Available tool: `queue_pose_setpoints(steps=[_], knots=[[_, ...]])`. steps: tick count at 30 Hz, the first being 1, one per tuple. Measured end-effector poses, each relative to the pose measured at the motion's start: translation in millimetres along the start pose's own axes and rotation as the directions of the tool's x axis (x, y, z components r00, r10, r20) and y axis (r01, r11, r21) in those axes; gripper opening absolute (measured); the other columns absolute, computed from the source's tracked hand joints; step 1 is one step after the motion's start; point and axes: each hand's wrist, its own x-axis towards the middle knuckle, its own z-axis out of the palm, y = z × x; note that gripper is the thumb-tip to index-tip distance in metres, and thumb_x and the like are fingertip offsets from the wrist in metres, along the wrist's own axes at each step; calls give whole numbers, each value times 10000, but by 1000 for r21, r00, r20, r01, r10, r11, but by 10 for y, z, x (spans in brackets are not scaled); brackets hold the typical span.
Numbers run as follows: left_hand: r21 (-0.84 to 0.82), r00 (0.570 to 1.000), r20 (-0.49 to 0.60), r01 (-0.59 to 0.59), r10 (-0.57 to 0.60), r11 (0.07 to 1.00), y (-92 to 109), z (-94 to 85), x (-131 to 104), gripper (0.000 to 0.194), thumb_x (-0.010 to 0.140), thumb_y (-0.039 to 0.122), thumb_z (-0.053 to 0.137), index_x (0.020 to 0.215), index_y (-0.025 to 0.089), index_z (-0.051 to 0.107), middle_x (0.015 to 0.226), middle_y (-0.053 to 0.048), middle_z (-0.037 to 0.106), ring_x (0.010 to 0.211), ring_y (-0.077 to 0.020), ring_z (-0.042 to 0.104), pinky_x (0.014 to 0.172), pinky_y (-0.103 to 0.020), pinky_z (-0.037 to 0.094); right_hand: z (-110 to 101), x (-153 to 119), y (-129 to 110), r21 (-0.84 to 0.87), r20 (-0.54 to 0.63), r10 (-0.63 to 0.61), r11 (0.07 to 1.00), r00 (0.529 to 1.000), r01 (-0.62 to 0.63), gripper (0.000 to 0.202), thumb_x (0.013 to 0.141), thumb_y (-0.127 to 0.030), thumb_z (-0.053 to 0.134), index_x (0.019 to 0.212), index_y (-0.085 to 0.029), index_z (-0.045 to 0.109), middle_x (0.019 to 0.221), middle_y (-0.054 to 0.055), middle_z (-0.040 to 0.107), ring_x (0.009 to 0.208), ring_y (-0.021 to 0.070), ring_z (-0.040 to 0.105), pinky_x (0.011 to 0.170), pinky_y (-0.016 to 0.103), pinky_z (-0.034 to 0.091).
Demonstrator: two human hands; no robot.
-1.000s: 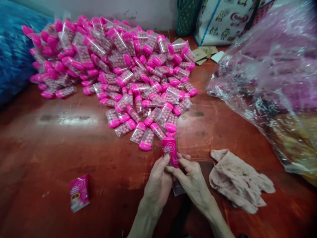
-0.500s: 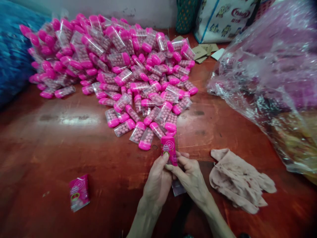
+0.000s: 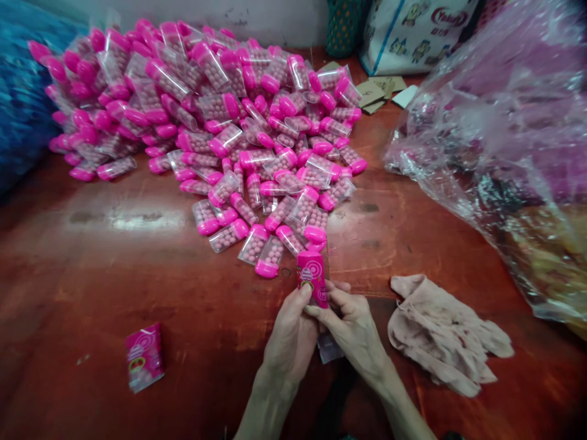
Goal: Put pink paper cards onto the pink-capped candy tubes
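You have the pink packet (image 3: 313, 272) between both hands, out in front of you near the middle of the table (image 3: 206, 342), its printed face turned up. Your left hand (image 3: 287, 336) grasps it with the thumb laid over the lower part of the print, and your right hand (image 3: 360, 333) pinches its lower end between thumb and fingers. A clear plastic piece (image 3: 330, 349) shows below your hands, partly hidden by them; you cannot tell whether it is being held. Straight ahead, the big heap of candy tubes (image 3: 220, 113) with pink caps blocks the table beyond the packet, its nearest tubes lying just past the packet's top end. To your left, well apart from the hands, lies another pink packet, the loose one (image 3: 145, 359). To your right, a crumpled pale cloth (image 3: 447, 333) lies near your right hand, and past it a large clear plastic bag (image 3: 481, 146) takes up the far right side. A blue bag (image 3: 25, 104) bounds the heap on the left, while cardboard pieces (image 3: 370, 96) and a white printed bag (image 3: 408, 40) sit at the back right, near the wall (image 3: 275, 21)
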Motion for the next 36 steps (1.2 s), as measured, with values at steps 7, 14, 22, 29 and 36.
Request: queue_pose_setpoints(steps=[7,14,22,29,36], knots=[[18,999,35,-6,5,1000,14,0,-24,334,864,304,434,970,89,666,1015,-145,652,986,-264,570,865,-368,406,8,-7,-28,41,7,3,999,1000,-3,207,778,-313,628,929,-185,685,672,-28,635,539,102,533,509,182,430],[28,998,52,-40,38,999,2,-21,-24,321,877,263,414,974,96,669,1030,-137,648,997,-262,567,879,-374,401,-19,-17,-33,18,20,-35,999,999,34,124,773,-261,628,842,-169,675,655,-35,609,562,104,531,545,183,435],[72,997,-24,-73,75,995,83,14,-96,280,847,285,479,913,100,679,1020,-138,656,973,-265,582,860,-385,425,11,-82,-79,29,16,4,1000,1000,-4,141,799,-258,585,713,-159,636,565,-43,551,504,88,497,494,173,402],[69,962,-146,-222,230,973,345,-129,-115,233,781,305,579,853,111,686,871,-117,696,837,-224,639,751,-336,495,-115,-177,-133,-1,-73,41,999,996,-41,253,841,-348,530,676,-165,592,505,-52,478,439,74,430,411,169,328],[205,880,-422,-140,217,969,495,-520,-811,188,685,218,690,834,102,694,677,-69,683,562,-147,603,505,-234,505,-236,-219,-76,-261,-142,-52,965,989,13,227,866,-316,489,718,-178,589,540,-43,511,482,95,458,474,193,349]])
